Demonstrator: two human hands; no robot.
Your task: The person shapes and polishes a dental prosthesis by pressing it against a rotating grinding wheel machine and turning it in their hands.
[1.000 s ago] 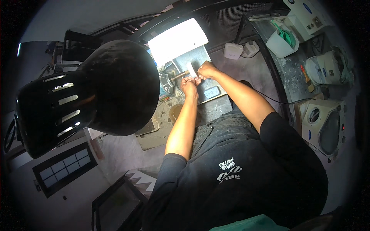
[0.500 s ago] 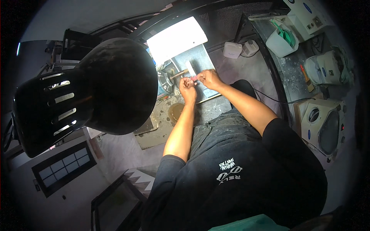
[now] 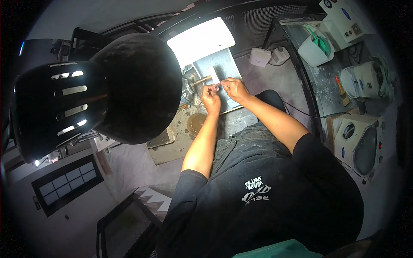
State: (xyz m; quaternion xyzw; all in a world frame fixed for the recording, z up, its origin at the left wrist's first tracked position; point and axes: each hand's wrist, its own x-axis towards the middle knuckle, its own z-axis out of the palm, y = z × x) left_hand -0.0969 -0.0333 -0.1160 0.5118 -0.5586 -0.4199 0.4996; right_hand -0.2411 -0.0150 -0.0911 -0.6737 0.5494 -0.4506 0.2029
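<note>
Fingertips of my left hand (image 3: 211, 99) and my right hand (image 3: 236, 91) meet around a small pink piece (image 3: 218, 86), which looks like a denture part. Both hands are closed in a pinch and cover most of it. Just beyond the fingers stands a pale polishing wheel (image 3: 214, 74) on a brass-coloured spindle (image 3: 200, 81). The spindle comes out of a bench motor (image 3: 188, 91), partly hidden behind the lamp. I cannot tell whether the piece touches the wheel. Beneath the wheel lies a shallow light-grey tray (image 3: 228, 64).
A large black lamp (image 3: 133, 90) fills the left side, close to me. A bright white shield (image 3: 202, 38) rises behind the tray. A brown bowl (image 3: 196, 124) sits by my left forearm. At right, a bench holds a white bin (image 3: 316, 55), a brush (image 3: 342, 91) and a cream machine (image 3: 359, 139).
My hands have shifted slightly, with less of the pink piece showing between the fingers. The whole view has tilted a little, so the lamp sits higher and further right.
</note>
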